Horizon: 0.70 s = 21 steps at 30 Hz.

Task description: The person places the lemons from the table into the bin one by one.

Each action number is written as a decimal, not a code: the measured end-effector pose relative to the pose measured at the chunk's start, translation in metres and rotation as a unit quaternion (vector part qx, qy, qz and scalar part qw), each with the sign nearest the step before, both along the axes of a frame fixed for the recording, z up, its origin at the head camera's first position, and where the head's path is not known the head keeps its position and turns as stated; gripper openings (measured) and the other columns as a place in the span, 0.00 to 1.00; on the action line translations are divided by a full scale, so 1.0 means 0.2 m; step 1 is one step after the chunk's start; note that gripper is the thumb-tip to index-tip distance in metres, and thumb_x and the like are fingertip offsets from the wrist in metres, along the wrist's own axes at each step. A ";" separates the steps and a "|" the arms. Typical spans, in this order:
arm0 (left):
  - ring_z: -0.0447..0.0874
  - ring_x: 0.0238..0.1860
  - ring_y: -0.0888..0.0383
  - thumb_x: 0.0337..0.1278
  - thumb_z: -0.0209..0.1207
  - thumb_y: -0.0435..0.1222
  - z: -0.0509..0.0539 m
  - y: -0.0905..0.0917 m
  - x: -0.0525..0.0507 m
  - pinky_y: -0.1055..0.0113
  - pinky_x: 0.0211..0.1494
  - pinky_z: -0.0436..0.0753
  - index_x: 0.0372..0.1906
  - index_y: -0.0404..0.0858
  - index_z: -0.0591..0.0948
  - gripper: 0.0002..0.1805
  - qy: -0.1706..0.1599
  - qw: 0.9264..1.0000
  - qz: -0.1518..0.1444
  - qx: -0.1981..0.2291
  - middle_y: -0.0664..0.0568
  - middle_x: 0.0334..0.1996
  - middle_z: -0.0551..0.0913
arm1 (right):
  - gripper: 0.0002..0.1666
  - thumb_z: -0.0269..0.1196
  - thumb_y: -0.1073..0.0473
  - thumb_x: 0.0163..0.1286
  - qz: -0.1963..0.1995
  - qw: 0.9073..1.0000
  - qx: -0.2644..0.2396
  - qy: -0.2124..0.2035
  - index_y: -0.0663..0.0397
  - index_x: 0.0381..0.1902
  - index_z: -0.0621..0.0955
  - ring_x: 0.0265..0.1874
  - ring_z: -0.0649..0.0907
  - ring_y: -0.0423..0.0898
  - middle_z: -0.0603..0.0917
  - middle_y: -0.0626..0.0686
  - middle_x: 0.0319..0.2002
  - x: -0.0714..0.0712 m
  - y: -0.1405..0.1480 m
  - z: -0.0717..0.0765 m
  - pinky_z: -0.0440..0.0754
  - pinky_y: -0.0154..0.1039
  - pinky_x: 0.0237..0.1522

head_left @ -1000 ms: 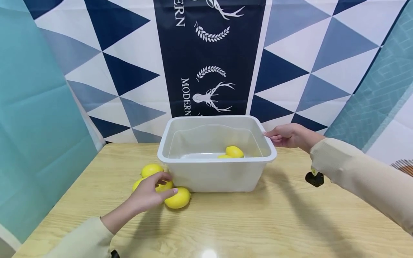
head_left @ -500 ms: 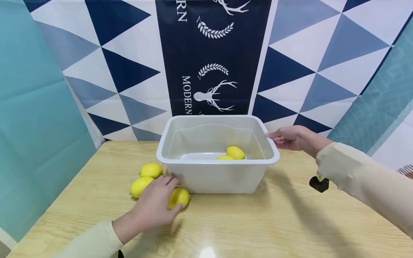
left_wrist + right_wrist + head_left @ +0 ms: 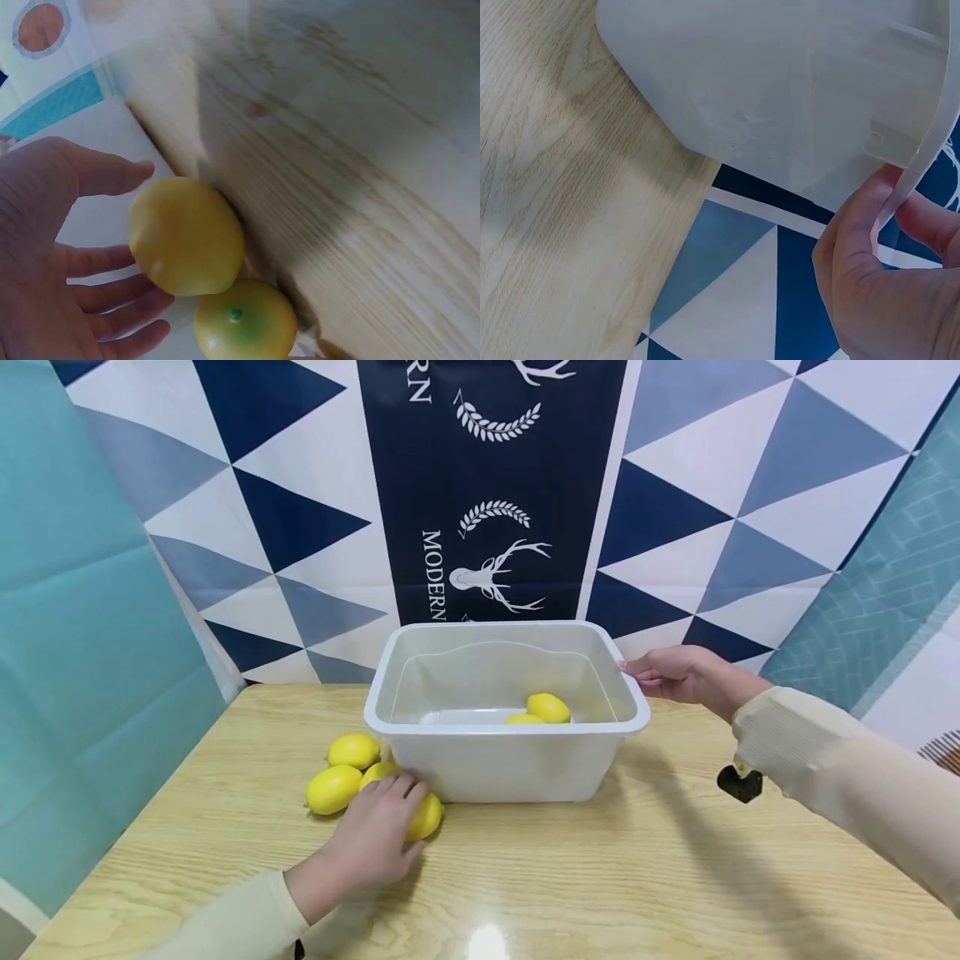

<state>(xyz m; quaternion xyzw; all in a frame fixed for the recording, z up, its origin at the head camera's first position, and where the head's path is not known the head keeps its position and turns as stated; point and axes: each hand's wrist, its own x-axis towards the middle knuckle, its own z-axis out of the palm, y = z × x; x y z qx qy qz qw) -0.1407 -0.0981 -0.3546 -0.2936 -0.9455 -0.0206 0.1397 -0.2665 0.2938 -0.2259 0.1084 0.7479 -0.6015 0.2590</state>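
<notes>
Yellow lemon (image 3: 427, 817) lies partly hidden under the left hand (image 3: 371, 837), fingers apart; right hand (image 3: 673, 673) pinches tub (image 3: 495, 767).

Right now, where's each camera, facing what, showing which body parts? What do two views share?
Head: worn there, facing forward and down at tub; left hand, right hand, sleeves show.
Left wrist: worn there, facing lemons; left hand shows.
Right wrist: worn there, facing tub; right hand shows.
Head and right wrist share the gripped tub rim.

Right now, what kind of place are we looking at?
Maybe an indoor corner set up for tabletop work: a wooden table, a patterned backdrop behind it, and a white tub on top.
</notes>
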 end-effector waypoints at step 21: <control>0.78 0.50 0.47 0.34 0.68 0.32 -0.04 0.04 0.00 0.55 0.52 0.83 0.54 0.35 0.73 0.33 -0.048 0.998 -0.019 -0.023 0.44 0.48 0.78 | 0.06 0.59 0.58 0.70 -0.001 0.999 0.022 0.036 0.51 0.32 0.79 0.26 0.82 0.33 0.81 0.42 0.25 0.01 0.00 -0.02 0.84 0.25 0.38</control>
